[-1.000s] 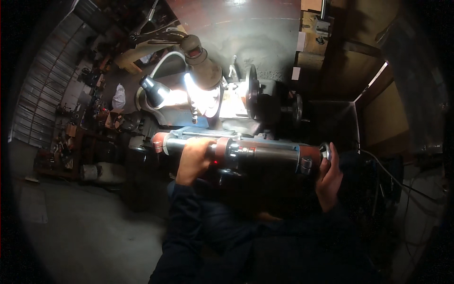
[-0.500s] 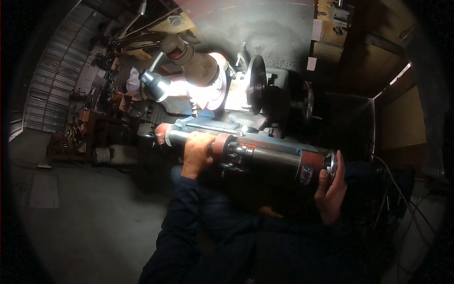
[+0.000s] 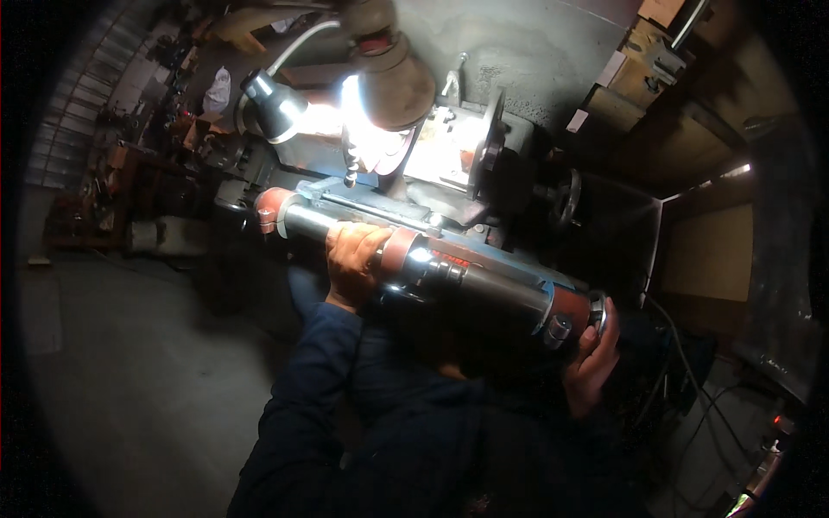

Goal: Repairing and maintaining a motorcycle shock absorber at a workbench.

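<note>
A long steel cylinder (image 3: pixel 505 295) runs across a machine in front of me, between a red end bracket (image 3: pixel 275 202) at the left and another at the right, with a red middle collar (image 3: pixel 399 252). My left hand (image 3: pixel 352 262) is closed on the cylinder just left of that collar. My right hand (image 3: pixel 592 354) curls round the metal knob (image 3: pixel 598 306) at the cylinder's right end. Behind stand a dark disc wheel (image 3: pixel 489 129) and a large drab cylindrical housing (image 3: pixel 387 86), brightly lit from the left.
A lamp (image 3: pixel 272 104) leans over the machine bed. A handwheel (image 3: pixel 566 194) stands at the back right, near wooden panels (image 3: pixel 708 250). Cluttered shelves (image 3: pixel 129 173) line the left side, above a concrete floor (image 3: pixel 155 363). Cables (image 3: pixel 673 337) hang at the lower right.
The view has shifted and turned, so the cylinder now slopes more steeply down to the right. Both hands keep their places, left beside the collar, right at the end knob.
</note>
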Demonstrator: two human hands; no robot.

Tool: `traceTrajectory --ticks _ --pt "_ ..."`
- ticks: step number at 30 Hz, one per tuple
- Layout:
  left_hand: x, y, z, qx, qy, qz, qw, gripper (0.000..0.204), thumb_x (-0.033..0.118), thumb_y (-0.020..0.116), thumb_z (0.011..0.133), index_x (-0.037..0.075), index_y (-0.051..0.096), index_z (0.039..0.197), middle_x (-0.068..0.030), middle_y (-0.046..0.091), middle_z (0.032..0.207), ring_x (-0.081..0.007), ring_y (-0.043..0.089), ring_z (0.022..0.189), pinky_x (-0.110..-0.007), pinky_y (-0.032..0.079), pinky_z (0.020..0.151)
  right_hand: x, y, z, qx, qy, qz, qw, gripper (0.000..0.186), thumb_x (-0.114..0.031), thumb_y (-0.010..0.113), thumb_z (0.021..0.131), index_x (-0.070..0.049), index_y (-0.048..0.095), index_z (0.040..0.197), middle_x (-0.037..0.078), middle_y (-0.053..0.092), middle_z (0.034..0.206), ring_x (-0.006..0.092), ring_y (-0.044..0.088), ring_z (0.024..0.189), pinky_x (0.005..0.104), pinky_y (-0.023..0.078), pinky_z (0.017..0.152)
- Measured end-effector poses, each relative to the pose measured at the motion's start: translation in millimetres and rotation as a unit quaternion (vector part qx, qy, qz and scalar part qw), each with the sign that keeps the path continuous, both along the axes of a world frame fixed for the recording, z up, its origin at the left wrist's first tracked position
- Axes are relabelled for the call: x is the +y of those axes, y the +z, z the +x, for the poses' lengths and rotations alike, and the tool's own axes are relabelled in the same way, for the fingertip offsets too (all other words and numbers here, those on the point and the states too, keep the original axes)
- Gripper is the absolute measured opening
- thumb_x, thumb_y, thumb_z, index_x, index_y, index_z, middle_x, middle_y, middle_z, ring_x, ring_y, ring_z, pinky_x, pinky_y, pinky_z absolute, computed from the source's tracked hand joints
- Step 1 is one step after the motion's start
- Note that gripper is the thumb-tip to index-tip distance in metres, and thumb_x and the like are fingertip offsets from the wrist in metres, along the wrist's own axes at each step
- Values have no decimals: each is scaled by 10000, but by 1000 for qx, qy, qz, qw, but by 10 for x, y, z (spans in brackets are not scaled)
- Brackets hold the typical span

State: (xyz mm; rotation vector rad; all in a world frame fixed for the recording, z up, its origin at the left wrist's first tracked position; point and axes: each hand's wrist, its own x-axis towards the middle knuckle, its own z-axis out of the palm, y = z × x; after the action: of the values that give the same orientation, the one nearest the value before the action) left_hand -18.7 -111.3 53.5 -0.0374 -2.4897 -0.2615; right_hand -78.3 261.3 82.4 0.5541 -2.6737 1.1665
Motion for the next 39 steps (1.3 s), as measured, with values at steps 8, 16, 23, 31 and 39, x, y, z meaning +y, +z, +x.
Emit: traceTrajectory --ticks 8,16,23,31,39 --pt "24 158 -23 -5 -17 47 999 223 223 652 735 90 650 915 -69 662 875 -241 621 844 -368 404 874 -33 235 -6 -89 -8 4 996 453 -259 322 1001 11 373 1360 284 512 1266 404 531 1169 423 455 944" --pt "-235 513 -36 -255 -132 26 957 410 200 653 663 43 628 1041 -150 646 997 -321 600 934 -385 440 874 -240 415 -107 -127 -124 17 984 403 -276 398 998 7 505 1264 217 592 1187 314 571 1114 381 441 930" --pt "-336 464 10 -187 -187 74 962 338 286 573 856 11 617 1048 -174 638 1020 -341 594 954 -414 440 861 -306 300 -100 -89 -177 27 980 371 -258 397 1002 -3 547 1226 182 623 1118 254 602 1006 348 461 870" --pt "-326 215 -32 -92 -187 44 977 389 372 451 941 24 624 927 -137 644 872 -310 615 806 -384 458 734 -346 165 -2 -66 -208 -37 975 389 -265 397 1001 7 545 1236 154 629 1088 203 587 970 325 457 844" --pt "-303 271 -64 -103 -184 44 976 384 374 432 945 36 606 895 -125 621 819 -300 603 763 -382 449 701 -323 190 -40 -75 -176 -41 981 409 -271 395 995 14 519 1260 166 602 1129 215 573 1005 330 441 890"
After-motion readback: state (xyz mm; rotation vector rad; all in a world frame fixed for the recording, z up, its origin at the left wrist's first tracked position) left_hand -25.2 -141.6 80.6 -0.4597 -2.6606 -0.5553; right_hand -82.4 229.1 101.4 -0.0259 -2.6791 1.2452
